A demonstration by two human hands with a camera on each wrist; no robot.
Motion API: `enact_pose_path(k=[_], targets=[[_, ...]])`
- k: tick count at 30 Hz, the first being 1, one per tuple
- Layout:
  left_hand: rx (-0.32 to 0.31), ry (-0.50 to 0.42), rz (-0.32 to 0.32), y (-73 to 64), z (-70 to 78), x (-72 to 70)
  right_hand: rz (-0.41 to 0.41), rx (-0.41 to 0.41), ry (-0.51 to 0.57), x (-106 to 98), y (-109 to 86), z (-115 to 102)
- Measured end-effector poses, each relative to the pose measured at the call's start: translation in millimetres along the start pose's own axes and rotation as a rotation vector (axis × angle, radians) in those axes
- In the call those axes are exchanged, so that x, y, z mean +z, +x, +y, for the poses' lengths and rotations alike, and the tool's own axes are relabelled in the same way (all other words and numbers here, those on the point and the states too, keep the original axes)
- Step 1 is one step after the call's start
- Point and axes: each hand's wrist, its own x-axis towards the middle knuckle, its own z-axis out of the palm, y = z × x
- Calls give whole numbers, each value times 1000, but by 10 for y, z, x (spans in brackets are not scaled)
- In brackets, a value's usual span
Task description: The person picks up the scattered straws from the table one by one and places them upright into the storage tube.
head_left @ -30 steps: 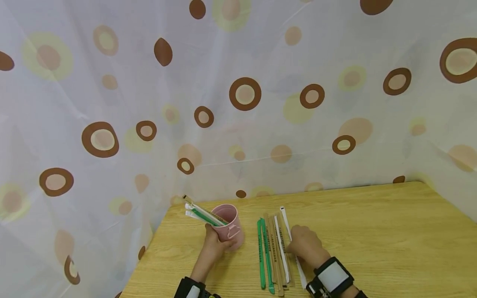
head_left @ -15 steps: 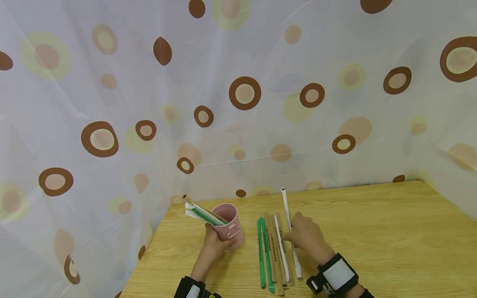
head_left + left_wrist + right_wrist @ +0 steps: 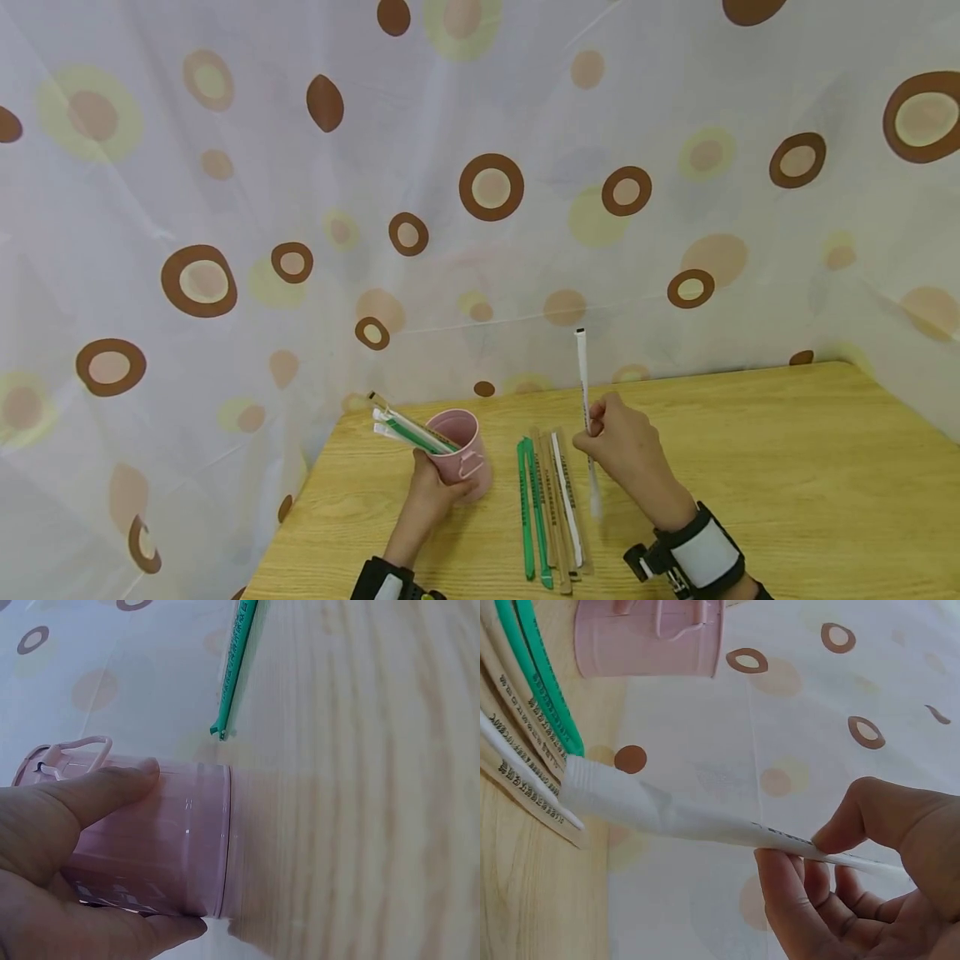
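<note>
My left hand (image 3: 432, 493) grips a pink metal bucket (image 3: 477, 477) with a small wire handle, thumb on one side and fingers on the other. Several wrapped straws (image 3: 412, 433), green, white and brown, lean out over the bucket's left rim. Between thumb and fingers, my right hand (image 3: 626, 446) pinches a white paper-wrapped straw (image 3: 697, 825), raised nearly upright above the table. Just left of that hand lies a row of wrapped straws: green ones (image 3: 527, 517), brown ones (image 3: 555, 525) and a white one (image 3: 567, 500).
The wooden table (image 3: 750, 467) extends to the right of the straws. A curtain (image 3: 525, 267) with brown and yellow circles hangs behind its back edge and along the left.
My right hand has lifted the white straw off the table, up and away, turning it more upright. My left hand has stayed on the bucket.
</note>
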Motion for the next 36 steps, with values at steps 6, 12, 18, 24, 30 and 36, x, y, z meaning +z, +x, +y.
enact_pose_path(k=[6, 12, 18, 24, 30, 36], targets=[[5, 45, 11, -1, 1, -25, 56, -54, 5, -39, 6, -33], [0, 61, 4, 27, -14, -37, 129, -109, -2, -92, 10, -37], [-16, 81, 7, 25, -1, -26, 152, -133, 8, -123, -4, -59], [-15, 71, -12, 14, -1, -20, 154, -130, 11, -123, -21, -73], [35, 48, -10, -8, 2, -18, 160, -144, 14, -138, -21, -87], [83, 56, 0, -13, 2, -15, 174, -156, 18, -148, -27, -102]])
